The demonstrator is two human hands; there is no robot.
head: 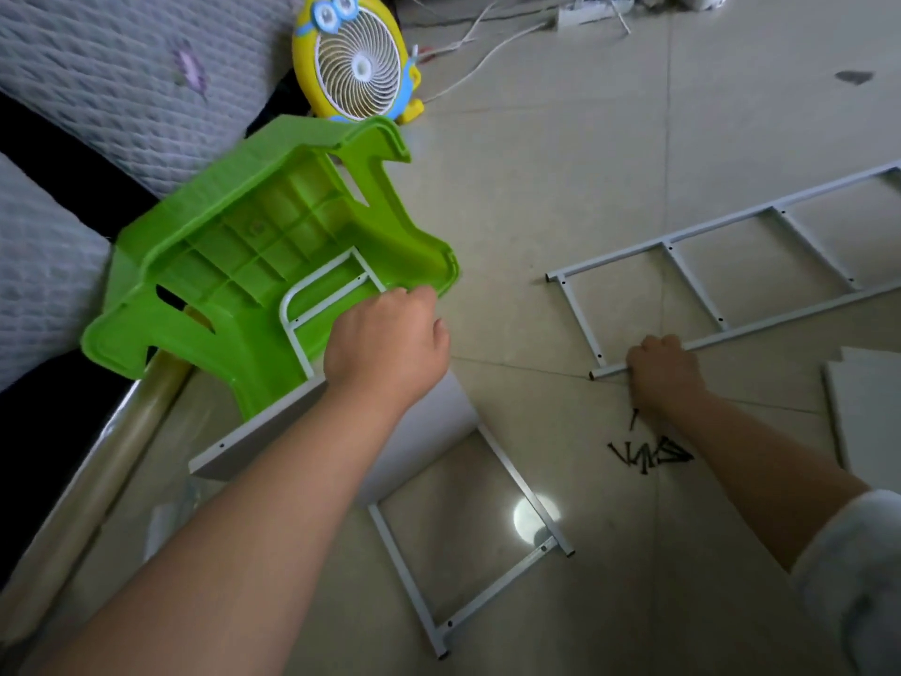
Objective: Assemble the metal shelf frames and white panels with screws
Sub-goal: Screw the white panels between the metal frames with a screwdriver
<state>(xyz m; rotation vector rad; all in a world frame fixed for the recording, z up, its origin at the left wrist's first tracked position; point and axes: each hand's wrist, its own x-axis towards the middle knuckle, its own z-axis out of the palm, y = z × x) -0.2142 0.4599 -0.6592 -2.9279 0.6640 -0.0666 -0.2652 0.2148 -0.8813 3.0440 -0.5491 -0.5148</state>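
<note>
Nearest us, our left hand (385, 334) curls over the panelled frame (258, 431) leaning in the green stool (234, 246), hold hidden, cannot tell; right hand (665, 373) fists the lower rail of the floor frame (695, 287); risk, we judge: dragging it could scatter the loose screws (648, 456) or topple the propped frame.

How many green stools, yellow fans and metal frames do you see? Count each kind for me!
Green stool: 1
Yellow fan: 1
Metal frames, far and near: 2
Total: 4
</note>
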